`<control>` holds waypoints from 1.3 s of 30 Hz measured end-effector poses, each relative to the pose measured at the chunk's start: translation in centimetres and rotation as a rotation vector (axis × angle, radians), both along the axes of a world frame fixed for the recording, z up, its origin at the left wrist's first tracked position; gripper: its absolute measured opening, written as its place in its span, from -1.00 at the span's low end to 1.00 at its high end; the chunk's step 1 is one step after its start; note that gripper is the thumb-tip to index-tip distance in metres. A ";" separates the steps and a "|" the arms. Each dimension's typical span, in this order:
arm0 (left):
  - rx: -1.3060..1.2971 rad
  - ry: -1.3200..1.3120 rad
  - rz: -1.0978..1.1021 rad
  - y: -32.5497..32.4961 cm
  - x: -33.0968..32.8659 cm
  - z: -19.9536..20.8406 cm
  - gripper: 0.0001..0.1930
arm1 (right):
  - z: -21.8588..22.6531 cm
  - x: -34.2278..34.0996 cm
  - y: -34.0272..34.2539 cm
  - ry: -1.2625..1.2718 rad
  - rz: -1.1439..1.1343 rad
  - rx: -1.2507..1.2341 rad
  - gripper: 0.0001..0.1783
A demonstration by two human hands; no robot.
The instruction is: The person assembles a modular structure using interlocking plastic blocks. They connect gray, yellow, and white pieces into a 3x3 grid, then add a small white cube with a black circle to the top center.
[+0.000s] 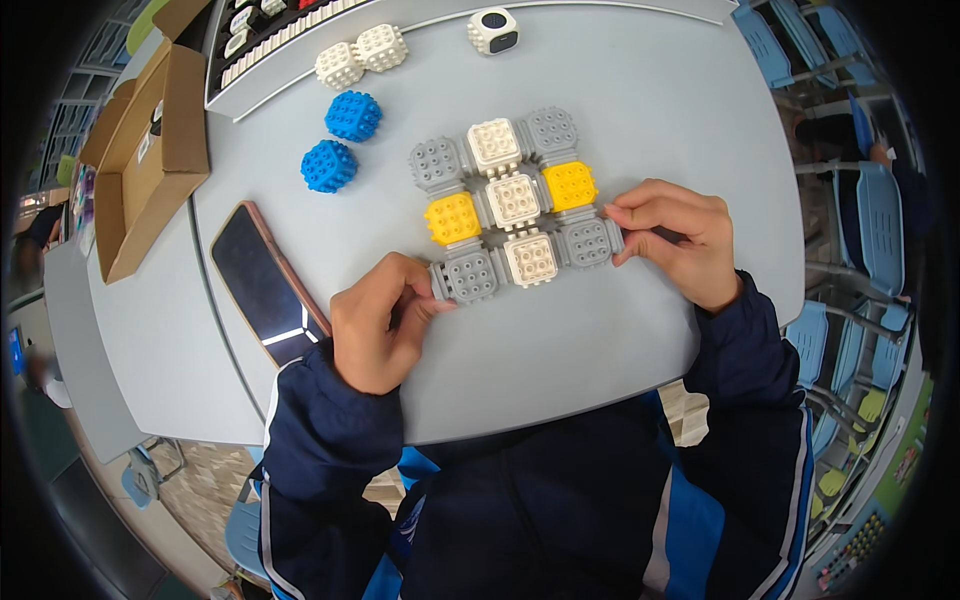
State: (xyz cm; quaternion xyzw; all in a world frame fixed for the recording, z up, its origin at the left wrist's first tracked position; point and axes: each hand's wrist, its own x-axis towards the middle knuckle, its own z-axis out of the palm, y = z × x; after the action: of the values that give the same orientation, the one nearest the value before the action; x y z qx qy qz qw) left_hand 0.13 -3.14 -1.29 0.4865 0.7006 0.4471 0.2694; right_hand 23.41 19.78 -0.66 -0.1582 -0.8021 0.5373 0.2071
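In front of me lies a flat grid of studded building blocks, three by three, joined by grey connectors. White blocks (513, 201) form its middle column. A left yellow block (453, 218) and a right yellow block (570, 186) flank the centre, with grey blocks at the corners. My left hand (378, 325) pinches a grey connector piece at the outer side of the near left grey block (471, 276). On the other side, the thumb and fingers of my right hand (680, 238) close on a grey connector piece beside the near right grey block (587, 243).
Two blue blocks (353, 116) sit to the left of the grid. Farther back are a joined white pair (381, 48) and a white block with a black face (494, 31). A phone (262, 280), an open cardboard box (175, 190) and a parts tray (300, 72) lie leftward.
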 end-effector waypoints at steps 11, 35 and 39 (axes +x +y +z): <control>0.039 0.066 -0.114 -0.3 -0.3 0.7 -0.78 | -0.1 0.0 -0.1 0.009 -0.010 -0.030 -0.70; 0.028 -0.024 -0.041 0.0 0.3 -0.3 -0.76 | -0.1 0.4 -0.1 0.003 -0.002 -0.019 -0.71; 0.003 -0.101 -0.078 -0.1 0.2 0.2 -0.76 | -0.1 0.6 -0.2 -0.003 -0.009 -0.040 -0.71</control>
State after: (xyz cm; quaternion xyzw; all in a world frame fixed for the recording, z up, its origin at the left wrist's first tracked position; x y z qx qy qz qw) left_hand 0.36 -3.25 -1.13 0.4907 0.6661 0.4611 0.3208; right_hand 23.98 19.58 -0.75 -0.1666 -0.7907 0.5522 0.2052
